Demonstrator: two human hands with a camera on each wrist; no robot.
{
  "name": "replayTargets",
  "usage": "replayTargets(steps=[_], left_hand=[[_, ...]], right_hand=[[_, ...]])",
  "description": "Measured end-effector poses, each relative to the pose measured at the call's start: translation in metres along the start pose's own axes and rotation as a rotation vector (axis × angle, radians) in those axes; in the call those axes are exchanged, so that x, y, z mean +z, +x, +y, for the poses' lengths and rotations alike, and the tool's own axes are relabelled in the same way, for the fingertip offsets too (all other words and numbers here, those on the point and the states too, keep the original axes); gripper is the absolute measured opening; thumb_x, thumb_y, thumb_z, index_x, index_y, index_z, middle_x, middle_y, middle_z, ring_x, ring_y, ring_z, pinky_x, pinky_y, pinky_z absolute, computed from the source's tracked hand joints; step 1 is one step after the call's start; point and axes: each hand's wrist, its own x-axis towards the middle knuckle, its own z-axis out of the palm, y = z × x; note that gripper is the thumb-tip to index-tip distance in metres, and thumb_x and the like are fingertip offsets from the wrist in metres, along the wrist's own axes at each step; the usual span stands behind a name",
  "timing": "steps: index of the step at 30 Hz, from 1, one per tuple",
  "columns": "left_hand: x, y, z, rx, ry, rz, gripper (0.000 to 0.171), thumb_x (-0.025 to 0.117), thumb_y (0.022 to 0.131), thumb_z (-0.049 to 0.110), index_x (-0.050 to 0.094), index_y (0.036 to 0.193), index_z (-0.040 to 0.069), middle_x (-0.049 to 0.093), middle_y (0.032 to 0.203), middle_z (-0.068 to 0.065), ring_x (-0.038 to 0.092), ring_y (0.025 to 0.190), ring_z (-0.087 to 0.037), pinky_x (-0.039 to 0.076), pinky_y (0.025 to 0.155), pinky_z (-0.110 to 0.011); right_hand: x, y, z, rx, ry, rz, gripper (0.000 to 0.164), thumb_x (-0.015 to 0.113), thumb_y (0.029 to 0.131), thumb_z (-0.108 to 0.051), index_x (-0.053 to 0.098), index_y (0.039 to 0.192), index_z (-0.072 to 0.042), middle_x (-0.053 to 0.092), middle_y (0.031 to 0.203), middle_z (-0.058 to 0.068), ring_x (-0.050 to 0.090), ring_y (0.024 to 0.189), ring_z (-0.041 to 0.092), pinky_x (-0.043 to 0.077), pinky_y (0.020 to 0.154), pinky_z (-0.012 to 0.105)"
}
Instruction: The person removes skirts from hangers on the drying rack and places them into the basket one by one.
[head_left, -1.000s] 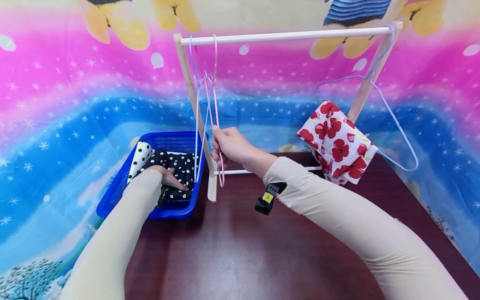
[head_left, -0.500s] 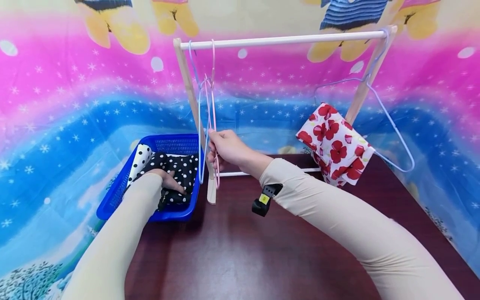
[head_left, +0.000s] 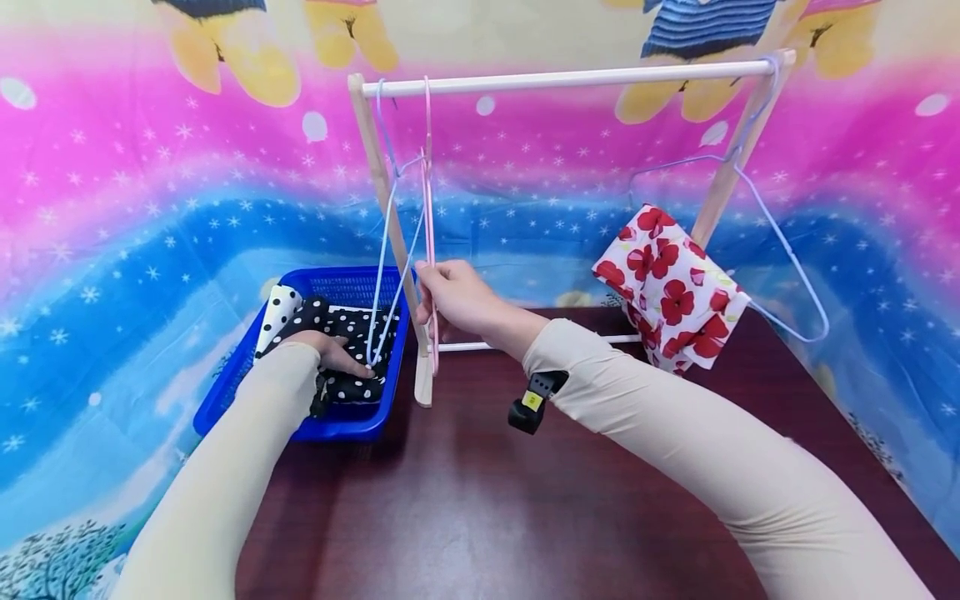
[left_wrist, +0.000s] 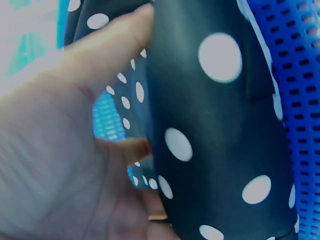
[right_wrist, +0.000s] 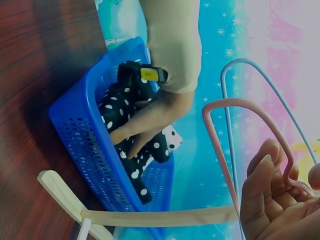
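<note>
My right hand (head_left: 459, 292) grips the side of a pink clothes hanger (head_left: 429, 217), whose hook sits over the rail near its left end. In the right wrist view the curled fingers (right_wrist: 258, 187) wrap the pink wire. Just left of it hangs a light blue hanger (head_left: 382, 242), its lower end overlapping the basket. My left hand (head_left: 335, 354) is down inside the blue basket (head_left: 367, 429), on a black garment with white dots (head_left: 352, 389). The left wrist view has thumb and fingers around a fold of that cloth (left_wrist: 220, 125), some fingertips hidden behind it.
A wooden rack with a white rail (head_left: 570, 77) stands on the dark red table (head_left: 480, 492). At its right end a lavender hanger (head_left: 780, 225) holds a white cloth with red flowers (head_left: 675, 292). White black-dotted cloth (head_left: 277, 312) lies at the basket's left.
The light blue hanger has swung left over the basket, and the pink one has turned nearly edge-on. Both hands stay about where they were, the left inside the basket.
</note>
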Motion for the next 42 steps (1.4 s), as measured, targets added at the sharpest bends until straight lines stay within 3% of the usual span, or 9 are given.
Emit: replayTargets(steps=[6, 9, 14, 21, 26, 37, 42], left_hand=[[-0.002, -0.013, 0.003, 0.061, 0.100, 0.164, 0.103, 0.063, 0.091, 0.059, 0.018, 0.158, -0.005, 0.023, 0.160, -0.035, 0.025, 0.149, -0.050, 0.028, 0.121, -0.061], [0.000, -0.014, 0.002, 0.088, 0.120, 0.243, 0.090, 0.061, 0.095, 0.053, 0.029, 0.153, -0.008, 0.033, 0.155, -0.035, 0.036, 0.144, -0.049, 0.034, 0.117, -0.060], [0.003, -0.019, -0.002, 0.105, 0.072, 0.354, 0.079, 0.058, 0.098, 0.050, 0.038, 0.150, -0.006, 0.043, 0.150, -0.034, 0.044, 0.136, -0.050, 0.039, 0.111, -0.064], [0.013, -0.024, -0.001, 0.192, 0.000, 0.485, 0.069, 0.054, 0.100, 0.050, 0.046, 0.145, -0.002, 0.054, 0.142, -0.029, 0.055, 0.125, -0.045, 0.046, 0.102, -0.060], [0.019, -0.030, 0.002, 0.233, -0.035, 0.581, 0.064, 0.051, 0.101, 0.050, 0.052, 0.141, 0.000, 0.058, 0.141, -0.026, 0.056, 0.127, -0.045, 0.044, 0.105, -0.061], [0.030, -0.037, 0.007, 0.322, -0.105, 0.668, 0.049, 0.053, 0.102, 0.041, 0.059, 0.131, 0.002, 0.072, 0.119, -0.020, 0.069, 0.103, -0.034, 0.052, 0.091, -0.054], [0.035, -0.043, 0.012, 0.334, -0.130, 0.690, 0.048, 0.053, 0.102, 0.043, 0.060, 0.129, 0.004, 0.072, 0.120, -0.018, 0.070, 0.106, -0.033, 0.053, 0.090, -0.052]], right_hand=[[-0.005, 0.000, 0.003, -0.022, 0.017, 0.017, 0.047, 0.036, 0.111, -0.033, 0.050, 0.077, -0.004, 0.061, 0.064, 0.004, 0.056, 0.043, 0.012, 0.047, 0.044, 0.026], [-0.007, 0.000, 0.004, -0.020, 0.008, 0.017, 0.045, 0.037, 0.111, -0.034, 0.051, 0.079, -0.005, 0.061, 0.064, 0.003, 0.056, 0.044, 0.012, 0.048, 0.044, 0.026], [-0.009, -0.001, 0.006, -0.007, 0.022, 0.030, 0.043, 0.039, 0.111, -0.035, 0.052, 0.083, -0.004, 0.060, 0.064, 0.004, 0.056, 0.047, 0.013, 0.051, 0.047, 0.027], [-0.014, -0.006, 0.009, -0.016, 0.025, 0.078, 0.044, 0.039, 0.110, -0.035, 0.052, 0.090, 0.001, 0.060, 0.066, 0.005, 0.056, 0.048, 0.014, 0.051, 0.050, 0.030], [-0.017, -0.010, 0.010, -0.020, 0.010, 0.097, 0.043, 0.039, 0.110, -0.037, 0.053, 0.089, -0.003, 0.061, 0.067, 0.004, 0.056, 0.048, 0.014, 0.046, 0.045, 0.029], [-0.024, -0.013, 0.017, -0.057, 0.025, 0.141, 0.044, 0.038, 0.110, -0.038, 0.053, 0.090, -0.001, 0.060, 0.066, 0.002, 0.057, 0.047, 0.012, 0.047, 0.044, 0.028], [-0.028, -0.015, 0.017, -0.124, 0.020, 0.166, 0.047, 0.037, 0.111, -0.037, 0.054, 0.084, -0.001, 0.061, 0.066, 0.004, 0.060, 0.049, 0.013, 0.054, 0.050, 0.031]])
